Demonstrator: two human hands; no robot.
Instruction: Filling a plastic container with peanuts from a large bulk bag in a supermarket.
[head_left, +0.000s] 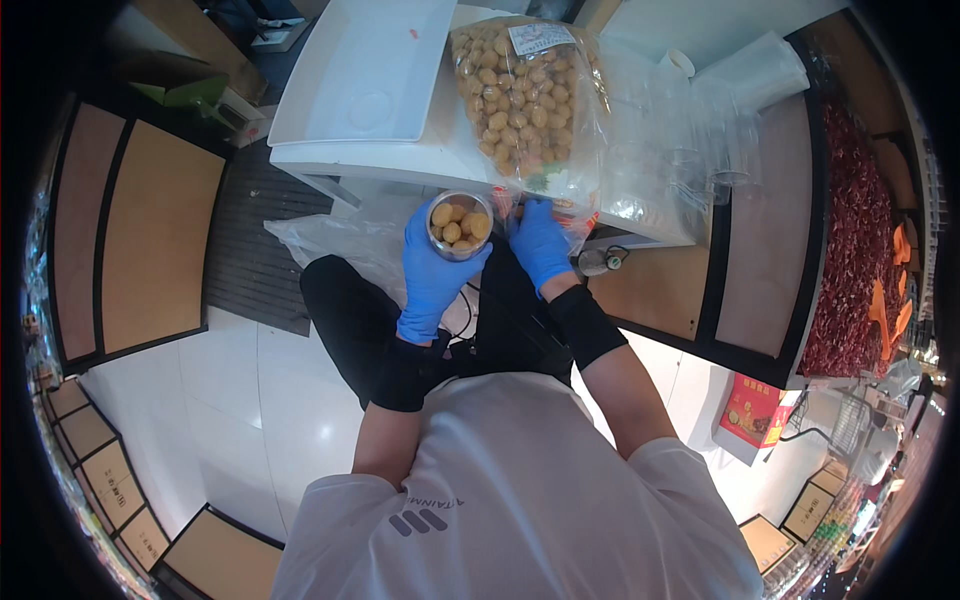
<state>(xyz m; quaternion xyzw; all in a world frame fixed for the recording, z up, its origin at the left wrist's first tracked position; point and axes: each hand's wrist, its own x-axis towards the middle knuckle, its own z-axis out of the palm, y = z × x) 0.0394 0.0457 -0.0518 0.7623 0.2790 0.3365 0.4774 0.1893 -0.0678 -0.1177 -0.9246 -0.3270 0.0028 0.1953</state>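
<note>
My left hand (435, 277), in a blue glove, is closed around a clear plastic cup (459, 225) holding several round, tan-brown nuts or preserved fruits. Right of it, my right hand (538, 244), also gloved in blue, is at the lower edge of a large clear plastic bag (517, 105) full of similar pieces. Its fingertips are partly hidden at the bag's printed end, so its grip cannot be made out. The bag lies on a white table (360, 159) and bears a label with writing.
A white tray (360, 75) lies left of the bag. Clear plastic cups (727, 150) and stacked plastic sleeves (754, 71) are at the right. A small jar (592, 262) is below the table edge. Clear plastic sheeting (337, 236) hangs by my knees. A red box (752, 412) stands on the floor.
</note>
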